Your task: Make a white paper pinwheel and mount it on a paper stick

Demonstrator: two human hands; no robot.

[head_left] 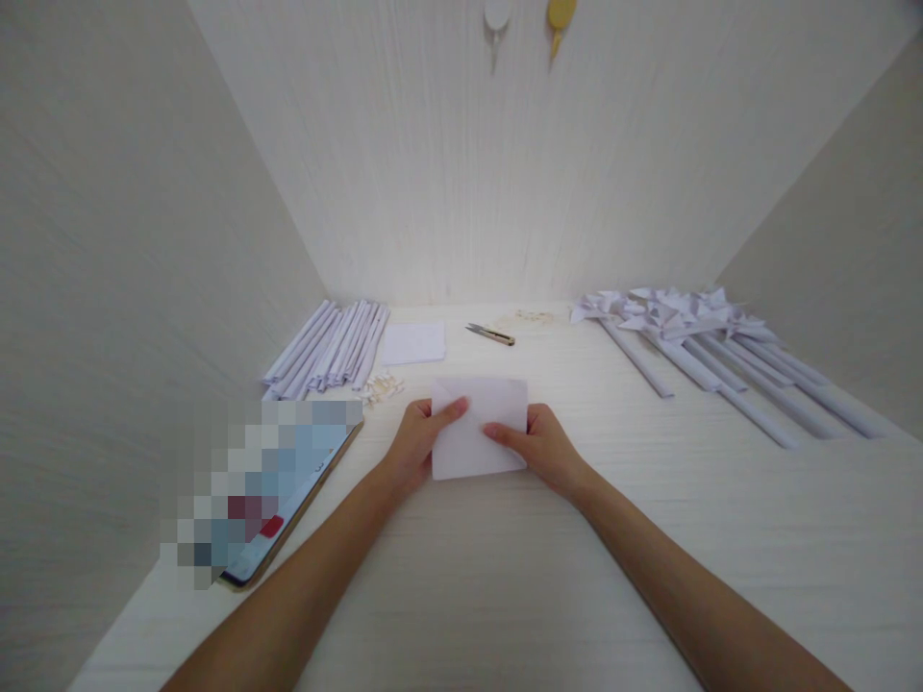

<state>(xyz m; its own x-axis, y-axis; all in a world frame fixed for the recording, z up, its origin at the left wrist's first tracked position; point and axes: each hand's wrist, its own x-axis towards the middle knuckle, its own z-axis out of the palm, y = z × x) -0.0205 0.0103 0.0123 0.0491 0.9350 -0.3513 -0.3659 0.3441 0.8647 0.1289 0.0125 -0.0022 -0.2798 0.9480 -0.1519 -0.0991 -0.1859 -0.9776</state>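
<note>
A square sheet of white paper (480,450) is held up over the table between both hands. My left hand (418,444) grips its left edge, thumb on the front and fingers behind. At the right edge my right hand (544,444) pinches the same sheet, its thumb pointing inward across the paper. The fingers behind the sheet are mostly hidden. Beyond it lies a pair of thread snips (491,334), with a stack of white paper squares (414,343) to its left.
Rolled paper sticks (336,348) are piled at the back left, with small cotton-swab-like pieces (382,387) before them. A phone (288,505), partly pixelated, lies at the left. Paper pinwheels on sticks (674,322) lie at the back right. Walls enclose the table; two hooks (496,17) hang above.
</note>
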